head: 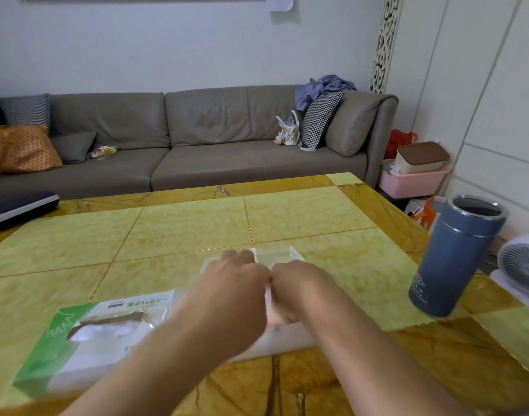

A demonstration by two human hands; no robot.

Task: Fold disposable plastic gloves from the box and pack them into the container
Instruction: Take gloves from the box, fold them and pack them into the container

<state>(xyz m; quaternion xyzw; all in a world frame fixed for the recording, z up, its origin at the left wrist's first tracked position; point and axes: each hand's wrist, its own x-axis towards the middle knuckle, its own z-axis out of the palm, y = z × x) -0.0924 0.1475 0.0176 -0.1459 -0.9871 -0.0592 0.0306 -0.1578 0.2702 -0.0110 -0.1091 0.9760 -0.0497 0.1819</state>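
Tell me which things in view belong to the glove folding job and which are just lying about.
Belongs to the job:
- glove pack, green and white, on the table's left
- clear container, beyond the hands
- glove, held between left hand and right hand

Lying about:
- blue flask, table's right edge
- small fan
- sofa with cushions and bags

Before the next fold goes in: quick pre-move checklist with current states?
1. Both hands on the glove: ok, left hand and right hand meet over it.
2. Fold finished: cannot tell, hands cover it.
3. Clear container within reach: ok, just beyond the hands.
4. Container open: cannot tell, transparent and partly hidden.
5. Glove box at hand: ok, beside the left forearm, opening up.
6. Blue flask out of the way: ok, off to the right.
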